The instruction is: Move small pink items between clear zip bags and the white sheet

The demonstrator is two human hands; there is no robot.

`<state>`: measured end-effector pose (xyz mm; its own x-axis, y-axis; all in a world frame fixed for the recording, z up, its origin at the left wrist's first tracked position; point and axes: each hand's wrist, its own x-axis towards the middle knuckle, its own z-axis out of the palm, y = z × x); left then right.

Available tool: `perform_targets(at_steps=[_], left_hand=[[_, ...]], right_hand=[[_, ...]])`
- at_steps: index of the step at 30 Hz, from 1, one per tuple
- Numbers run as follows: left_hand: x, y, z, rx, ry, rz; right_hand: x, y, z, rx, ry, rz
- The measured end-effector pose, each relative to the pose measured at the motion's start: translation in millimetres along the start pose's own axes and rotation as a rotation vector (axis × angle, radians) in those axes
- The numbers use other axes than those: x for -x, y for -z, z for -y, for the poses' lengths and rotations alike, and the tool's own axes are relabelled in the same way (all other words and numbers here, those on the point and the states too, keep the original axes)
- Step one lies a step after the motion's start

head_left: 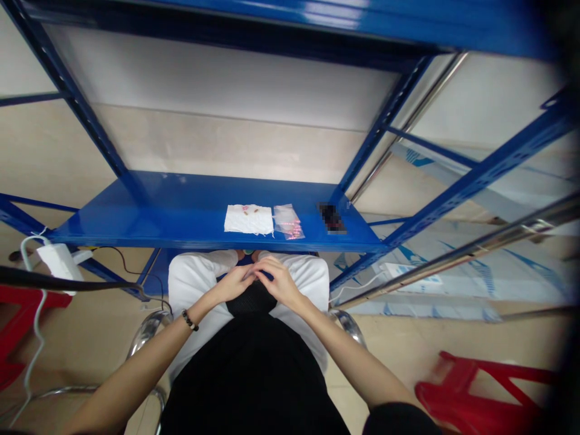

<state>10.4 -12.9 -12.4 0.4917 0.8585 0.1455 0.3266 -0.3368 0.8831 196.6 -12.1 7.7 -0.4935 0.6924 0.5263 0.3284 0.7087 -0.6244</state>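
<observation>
So I'm sitting at a blue shelf (181,205), and its front edge is running between my hands and the stuff on top. The upper shelf (254,21) is hanging over the far side, and a black cable (104,283) is cutting across in front of a white power strip (61,263) on my left. Two red stools are sitting on the floor, one left (31,302), one right (480,383).

Count on the shelf: one white cloth (238,223), one clear bag (283,217) lying just right of it, and one dark blurred-out thing (332,219) further right. A few tiny bits (256,210) are lying on the cloth; pink ones are showing in the bag, too small to count.

My left hand (236,283) and right hand (277,279) are meeting over my lap, fingers bunching together. Can't tell if they're pinching anything.
</observation>
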Motion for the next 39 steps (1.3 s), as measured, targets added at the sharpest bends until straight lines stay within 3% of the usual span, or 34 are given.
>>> perform_targets(at_steps=[10, 14, 17, 20, 26, 35, 39], left_hand=[[0, 4, -3, -0.044, -0.057, 0.009], [4, 10, -7, -0.341, -0.085, -0.032], [6, 12, -8, -0.609, -0.090, 0.005], [7, 14, -9, -0.725, -0.085, 0.010], [7, 16, -14, -0.795, -0.145, 0.012], [11, -14, -10, -0.826, -0.179, 0.131], [9, -15, -6, -0.816, -0.161, 0.108]], right_hand=[[6, -7, 4, 0.024, 0.079, 0.131], [5, -5, 5, 0.123, 0.125, 0.204], [5, -3, 5, 0.191, 0.133, 0.314], [6, -2, 6, 0.221, 0.136, 0.374], [8, -5, 11, 0.259, 0.124, 0.443], [24, -22, 7, 0.347, 0.065, 0.558], [21, -18, 9, 0.355, 0.089, 0.554]])
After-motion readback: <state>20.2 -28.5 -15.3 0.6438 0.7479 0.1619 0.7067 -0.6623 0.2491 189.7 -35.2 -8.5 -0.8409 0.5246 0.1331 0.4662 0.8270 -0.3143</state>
